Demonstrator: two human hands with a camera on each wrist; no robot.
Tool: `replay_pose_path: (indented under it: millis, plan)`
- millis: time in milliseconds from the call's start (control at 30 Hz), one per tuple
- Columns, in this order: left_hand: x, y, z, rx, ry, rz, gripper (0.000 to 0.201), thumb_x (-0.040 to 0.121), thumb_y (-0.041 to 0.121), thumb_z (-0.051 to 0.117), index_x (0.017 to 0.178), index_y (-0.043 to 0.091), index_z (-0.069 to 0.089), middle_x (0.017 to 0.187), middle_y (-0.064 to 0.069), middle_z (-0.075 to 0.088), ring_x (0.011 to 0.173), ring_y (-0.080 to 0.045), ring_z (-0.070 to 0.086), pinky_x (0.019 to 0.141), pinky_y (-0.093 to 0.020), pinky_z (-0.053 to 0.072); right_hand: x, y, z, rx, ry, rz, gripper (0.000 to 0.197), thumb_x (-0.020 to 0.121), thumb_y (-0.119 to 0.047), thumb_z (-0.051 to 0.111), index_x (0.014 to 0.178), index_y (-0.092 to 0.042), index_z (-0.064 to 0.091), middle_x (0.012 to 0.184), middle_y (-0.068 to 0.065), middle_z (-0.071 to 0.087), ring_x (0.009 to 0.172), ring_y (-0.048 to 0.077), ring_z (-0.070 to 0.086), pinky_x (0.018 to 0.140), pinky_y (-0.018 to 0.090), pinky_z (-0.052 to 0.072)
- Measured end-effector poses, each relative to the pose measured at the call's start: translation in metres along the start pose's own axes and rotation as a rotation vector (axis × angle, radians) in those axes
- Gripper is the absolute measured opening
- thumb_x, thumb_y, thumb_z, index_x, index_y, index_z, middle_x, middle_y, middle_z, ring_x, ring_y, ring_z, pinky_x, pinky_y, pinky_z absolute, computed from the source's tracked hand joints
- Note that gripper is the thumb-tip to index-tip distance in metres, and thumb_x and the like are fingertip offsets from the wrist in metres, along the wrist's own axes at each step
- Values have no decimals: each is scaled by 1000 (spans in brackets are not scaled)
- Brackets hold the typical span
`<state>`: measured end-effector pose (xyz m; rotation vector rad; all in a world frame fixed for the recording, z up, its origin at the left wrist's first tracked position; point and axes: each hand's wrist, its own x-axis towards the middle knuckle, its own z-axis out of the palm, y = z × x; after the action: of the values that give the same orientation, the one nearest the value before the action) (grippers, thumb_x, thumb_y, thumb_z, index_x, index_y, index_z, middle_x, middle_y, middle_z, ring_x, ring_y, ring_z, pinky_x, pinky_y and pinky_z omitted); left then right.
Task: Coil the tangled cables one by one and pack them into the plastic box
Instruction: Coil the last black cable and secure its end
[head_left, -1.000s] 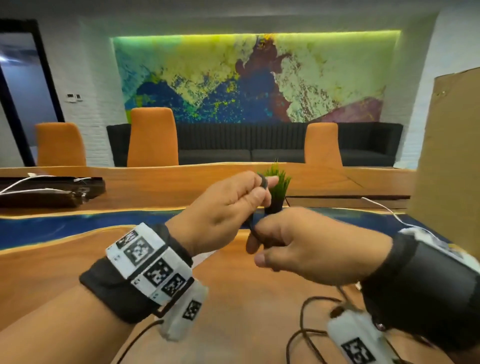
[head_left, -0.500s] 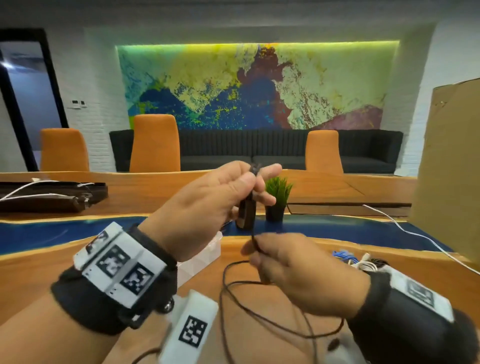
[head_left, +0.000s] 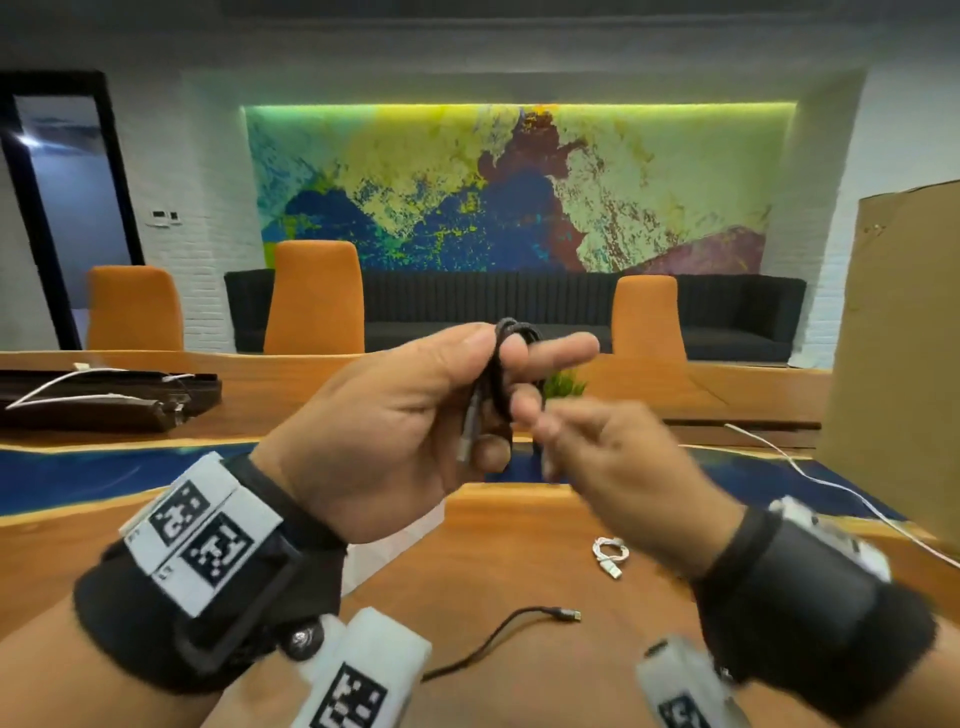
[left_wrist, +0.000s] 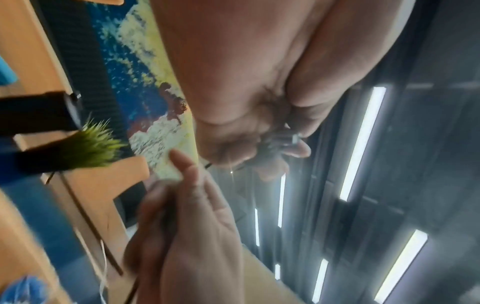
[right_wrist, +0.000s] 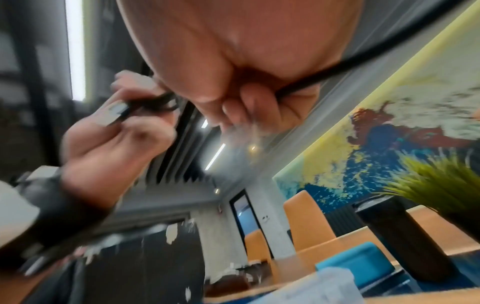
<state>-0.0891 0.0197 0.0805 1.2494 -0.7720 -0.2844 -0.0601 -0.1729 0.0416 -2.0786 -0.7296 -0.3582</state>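
Black cable (head_left: 506, 364) now more coiled

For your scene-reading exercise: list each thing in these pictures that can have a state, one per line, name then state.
Black cable: partly coiled in loops, tail trailing to the table.
Cable plug: loose, lying on the table.
White cable: bundled, lying on the table.
Left hand: raised, gripping the coil.
Right hand: fingers curled round the cable's free run.
Long white cable: uncoiled, stretched across the table.
Plant: upright, mostly hidden behind the hands.
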Motion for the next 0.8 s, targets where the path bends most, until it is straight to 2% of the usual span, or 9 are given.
replay_pose_path:
  millis: [100,133,200,300,400,500,600,700,800]
  plan:
    - [9,-6,-9,581,132,100,30,106,24,34,99,7,58,133,-1,64,119,-4,60,92,-27,51,-20,-21,16,-312,-374,105,18,99,-38,50,105,-27,63,87,-5,63,79,6,57,71,22,48]
    - [10,-9,-13,782,121,113,31,107,23,35,102,6,60,129,-2,65,123,-3,57,96,-24,50,-22,-29,12,-391,-410,53,16,97,-40,54,103,-29,63,87,-9,62,80,4,56,69,20,47]
    - [11,-16,-23,1001,82,89,30,107,26,37,102,9,61,111,-5,68,109,-1,61,88,-21,51,-17,-42,-7,-438,-347,-76,12,92,-38,62,90,-27,66,80,-12,62,78,2,56,66,20,47]
    - [9,-23,-21,792,113,-52,32,107,25,35,97,4,58,85,6,69,75,-7,56,67,-25,43,-1,-47,-41,-292,-73,-210,9,84,-27,73,76,-27,69,70,-16,66,66,2,61,59,17,47]
    - [11,-24,-10,282,133,-129,34,106,25,30,96,8,59,105,-7,75,59,-9,45,59,-27,34,24,-25,-51,-171,174,-227,5,86,-19,72,84,-15,75,74,-2,71,69,13,64,65,30,53]
    - [17,-16,-5,-20,150,-78,32,100,34,36,93,14,59,112,-14,67,52,-5,39,53,-21,29,30,0,-31,-44,249,-105,16,96,-20,60,89,-17,74,74,0,67,66,2,56,62,32,47]
    - [24,-12,-6,-9,212,28,33,102,32,38,96,10,61,110,-10,72,56,-6,43,50,-16,36,9,6,3,-83,-3,56,20,102,-18,48,100,-16,68,74,0,60,65,4,53,65,26,48]
    - [24,-19,-12,499,238,76,38,99,35,44,118,8,63,93,-2,72,77,-12,59,68,-18,47,-11,-15,17,-289,-421,166,26,102,-31,47,128,-32,52,94,-6,65,89,8,61,82,29,53]
    - [22,-29,-17,798,130,51,22,103,20,46,119,10,58,123,5,66,108,-8,66,87,-24,55,-13,-37,-7,-531,-534,24,30,97,-39,54,127,-32,54,99,-13,60,90,0,57,82,18,49]
